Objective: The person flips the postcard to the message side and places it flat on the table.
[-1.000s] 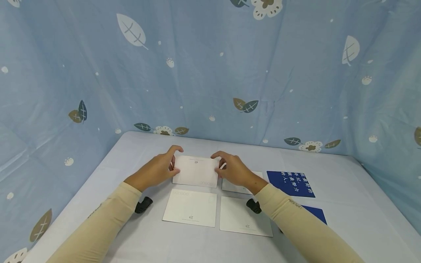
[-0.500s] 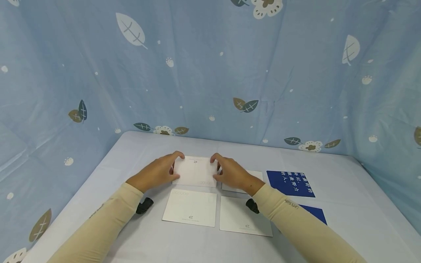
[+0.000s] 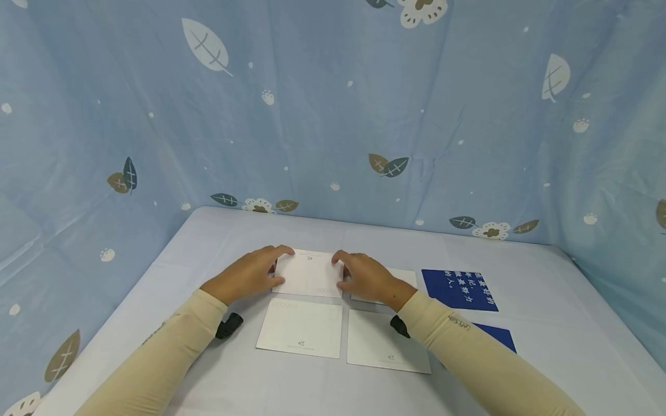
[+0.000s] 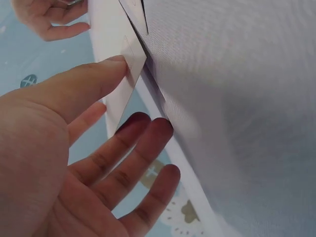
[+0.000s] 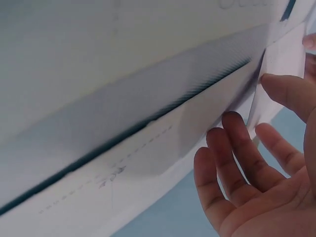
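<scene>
A white postcard (image 3: 308, 274) with a small printed emblem is between my two hands in the head view, behind the front row of cards. My left hand (image 3: 248, 274) pinches its left end; the left wrist view shows the thumb (image 4: 106, 74) across its face and the other fingers spread below. On its right end my right hand (image 3: 370, 277) grips with thumb and index finger, the remaining fingers spread below the card's level in the right wrist view. Another white postcard (image 3: 402, 278) lies partly hidden behind the right hand.
Two more white postcards, the front left one (image 3: 300, 328) and the front right one (image 3: 389, 341), lie nearer me. To the right are a blue card with white characters (image 3: 460, 290) and another blue card (image 3: 500, 335), partly under the right sleeve. A patterned blue curtain (image 3: 333, 115) hangs behind the table.
Both hands have closed in on the postcard's ends, the index fingers coming down onto its far corners. The card has barely shifted; the other cards lie where they were.
</scene>
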The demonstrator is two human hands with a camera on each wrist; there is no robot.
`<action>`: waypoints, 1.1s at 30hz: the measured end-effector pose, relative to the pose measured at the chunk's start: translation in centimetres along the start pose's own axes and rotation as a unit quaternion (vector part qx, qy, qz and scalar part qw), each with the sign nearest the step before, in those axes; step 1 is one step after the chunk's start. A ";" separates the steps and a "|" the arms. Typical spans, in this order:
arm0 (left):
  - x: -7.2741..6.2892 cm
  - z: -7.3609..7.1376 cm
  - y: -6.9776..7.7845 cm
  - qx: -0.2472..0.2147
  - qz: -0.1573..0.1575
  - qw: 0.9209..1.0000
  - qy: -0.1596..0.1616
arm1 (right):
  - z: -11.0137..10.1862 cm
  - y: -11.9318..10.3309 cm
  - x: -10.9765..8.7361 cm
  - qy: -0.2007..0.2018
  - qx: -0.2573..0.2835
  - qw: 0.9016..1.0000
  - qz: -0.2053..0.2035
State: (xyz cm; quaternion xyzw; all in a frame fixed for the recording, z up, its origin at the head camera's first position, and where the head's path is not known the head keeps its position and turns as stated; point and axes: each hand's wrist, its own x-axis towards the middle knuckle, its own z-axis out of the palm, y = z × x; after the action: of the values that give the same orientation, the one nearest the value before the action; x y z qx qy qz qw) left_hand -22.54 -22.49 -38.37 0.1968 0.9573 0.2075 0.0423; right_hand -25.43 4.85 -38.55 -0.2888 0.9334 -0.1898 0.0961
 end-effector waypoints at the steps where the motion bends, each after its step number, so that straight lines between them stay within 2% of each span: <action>1: 0.0 0.0 0.0 0.002 0.001 1.000 -0.001 | 0.1 0.0 0.0 0.001 -0.006 1.000 -0.002; 8: 0.0 0.2 -0.1 0.013 0.010 1.000 -0.001 | 0.3 -0.1 -0.1 0.009 -0.069 0.997 -0.023; 18: -0.2 0.3 -0.1 0.036 0.018 0.999 0.002 | 0.6 -0.3 -0.5 0.014 -0.126 0.991 -0.043; 25: -0.3 0.4 0.0 0.050 0.008 0.999 -0.001 | 0.8 -0.3 -0.6 0.019 -0.145 0.988 -0.051; 33: -0.4 0.7 0.0 0.064 0.002 0.998 -0.004 | 1.0 -0.3 -0.8 0.022 -0.188 0.979 -0.070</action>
State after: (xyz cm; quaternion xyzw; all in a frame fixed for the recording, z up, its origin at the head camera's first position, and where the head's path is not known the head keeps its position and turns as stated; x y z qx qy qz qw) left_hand -22.06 -22.39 -39.05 0.2021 0.9679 0.1455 0.0326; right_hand -24.36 4.74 -39.28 -0.3616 0.9320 -0.0233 0.0058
